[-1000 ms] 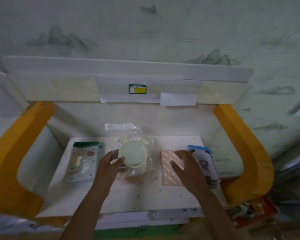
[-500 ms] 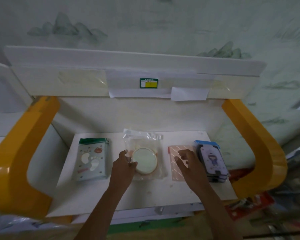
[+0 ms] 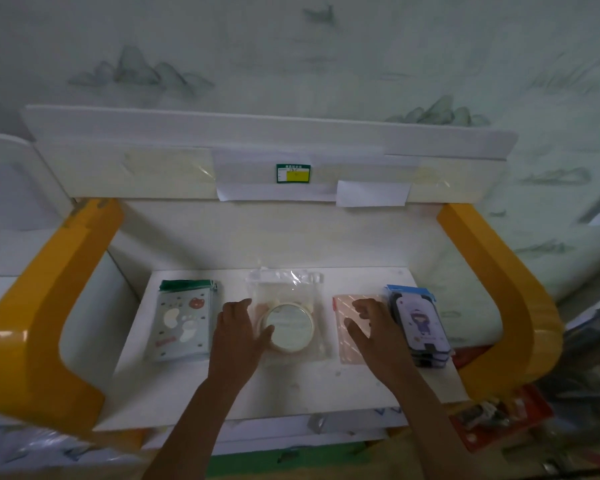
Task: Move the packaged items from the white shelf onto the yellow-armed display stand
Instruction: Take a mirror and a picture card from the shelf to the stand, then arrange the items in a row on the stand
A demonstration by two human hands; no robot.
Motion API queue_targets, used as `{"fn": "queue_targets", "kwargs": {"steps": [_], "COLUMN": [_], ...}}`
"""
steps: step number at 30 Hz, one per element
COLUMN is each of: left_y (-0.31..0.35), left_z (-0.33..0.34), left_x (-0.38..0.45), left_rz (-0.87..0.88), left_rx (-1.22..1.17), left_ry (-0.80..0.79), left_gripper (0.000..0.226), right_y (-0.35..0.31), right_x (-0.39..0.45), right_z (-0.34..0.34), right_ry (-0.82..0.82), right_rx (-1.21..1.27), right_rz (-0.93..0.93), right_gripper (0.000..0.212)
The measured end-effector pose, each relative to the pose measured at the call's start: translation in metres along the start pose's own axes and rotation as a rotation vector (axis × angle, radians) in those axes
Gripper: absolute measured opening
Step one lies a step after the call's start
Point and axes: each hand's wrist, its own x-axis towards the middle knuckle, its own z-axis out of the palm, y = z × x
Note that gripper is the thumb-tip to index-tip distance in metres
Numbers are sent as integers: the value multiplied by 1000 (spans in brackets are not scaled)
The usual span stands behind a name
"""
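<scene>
The left hand rests spread fingers on the clear plastic bag with a round cream disc. The right hand lies loosely open on the flat pink striped packet. Slippery bags could slide off the white shelf.

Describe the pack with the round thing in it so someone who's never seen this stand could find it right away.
Look at the white shelf between the two yellow arms. Four packs lie in a row there; the round-item pack is second from the left, touched by the left hand. It alone is a clear bag holding a pale disc with a cream rim; its neighbours are flat printed rectangles.
</scene>
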Motion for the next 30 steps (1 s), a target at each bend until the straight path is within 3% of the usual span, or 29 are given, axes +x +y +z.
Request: {"fn": "queue_targets", "kwargs": {"steps": [8,20,25,30], "left_y": [-16,-88,-121,-137], "left_z": [-51,-116,-115,-99], "left_x": [-17,-26,-6,18], "left_rz": [-12,-282,-369,-456], "left_rx": [-92,-210,-281,-289], "left_ry": [42,139,37,-110], "left_gripper": [34,31,42,54], "right_y": [-28,-116,-144,-157], "right_x": [12,28,32,36], "right_z": [15,105,149,190], "right_ry": [-116,-297,-359,-421], "right_rx": [46,83,27,48], "right_rz": [-170,-309,-270,-74], "right_gripper": [36,38,41,48]}}
